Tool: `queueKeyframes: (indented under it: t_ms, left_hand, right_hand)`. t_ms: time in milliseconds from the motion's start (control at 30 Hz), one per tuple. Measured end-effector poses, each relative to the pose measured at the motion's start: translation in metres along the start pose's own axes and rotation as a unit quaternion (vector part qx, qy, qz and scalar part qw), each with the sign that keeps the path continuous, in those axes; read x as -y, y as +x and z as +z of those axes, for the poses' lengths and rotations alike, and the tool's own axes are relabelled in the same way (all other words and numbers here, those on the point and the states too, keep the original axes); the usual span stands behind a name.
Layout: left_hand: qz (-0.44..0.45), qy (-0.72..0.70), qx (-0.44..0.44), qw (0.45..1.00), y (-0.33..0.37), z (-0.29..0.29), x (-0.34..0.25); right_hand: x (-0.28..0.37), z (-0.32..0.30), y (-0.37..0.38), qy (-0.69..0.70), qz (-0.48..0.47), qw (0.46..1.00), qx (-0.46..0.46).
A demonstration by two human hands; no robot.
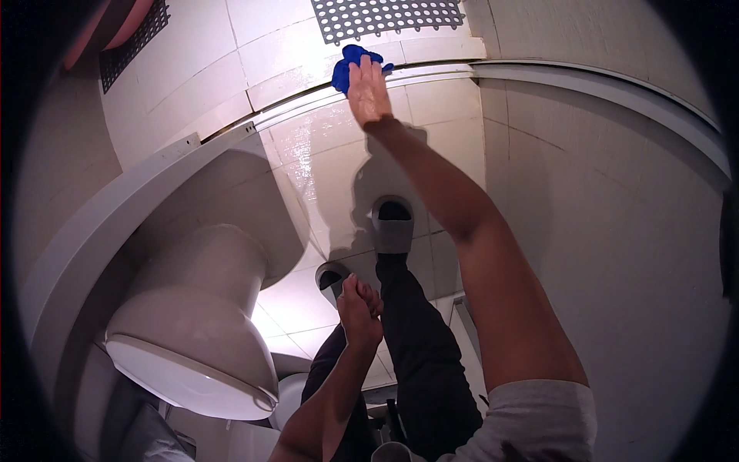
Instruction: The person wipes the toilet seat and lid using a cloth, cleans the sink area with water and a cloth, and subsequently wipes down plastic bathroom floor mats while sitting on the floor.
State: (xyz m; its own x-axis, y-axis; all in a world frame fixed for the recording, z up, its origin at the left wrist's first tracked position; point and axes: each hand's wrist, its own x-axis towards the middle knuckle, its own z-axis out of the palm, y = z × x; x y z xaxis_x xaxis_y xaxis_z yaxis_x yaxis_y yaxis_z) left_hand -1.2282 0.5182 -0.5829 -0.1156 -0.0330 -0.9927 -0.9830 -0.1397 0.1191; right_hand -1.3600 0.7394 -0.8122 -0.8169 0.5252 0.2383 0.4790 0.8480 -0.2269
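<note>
With my right arm stretched far forward, my right hand (368, 96) presses a crumpled blue cloth (352, 61) onto the raised sill (308, 102) with its metal track. The fingers lie over the cloth, and part of it bunches out on both sides. My left hand (360, 308) is curled into a fist in front of my left leg, above the slippers, and nothing shows in it. Wet-looking shine marks the tiled floor (315, 154) just on the near side of the sill.
A white toilet (200, 308) with its lid down stands at the left. Beyond the sill lies a grey perforated mat (389, 17), and another dark mat (135, 46) is at the far left. A wall (600, 223) runs along the right. My feet are in grey slippers (392, 231).
</note>
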Motion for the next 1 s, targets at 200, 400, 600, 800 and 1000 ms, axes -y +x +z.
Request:
queueKeyframes:
  t_ms: [200, 400, 600, 800, 1000]
  left_hand:
    - [0.010, 0.029, 0.047, 0.998, 0.003, 0.015, 0.003]
    - [0.020, 0.007, 0.025, 0.999, 0.000, 0.013, 0.005]
    - [-0.005, -0.008, 0.038, 0.999, -0.009, 0.036, 0.007]
    - [0.015, 0.015, 0.010, 1.000, -0.011, 0.042, 0.012]
    - [0.091, 0.111, -0.010, 0.990, 0.005, 0.031, 0.030]
  right_hand:
    - [-0.170, -0.044, 0.005, -0.064, 0.017, 0.995, -0.075]
    - [-0.175, -0.092, 0.010, -0.185, -0.053, 0.962, 0.195]
    - [-0.188, -0.035, -0.025, -0.094, 0.079, 0.990, 0.066]
    - [-0.005, 0.039, -0.035, 0.015, 0.121, 0.976, 0.183]
    - [0.110, 0.019, -0.017, 0.214, -0.095, 0.933, 0.275]
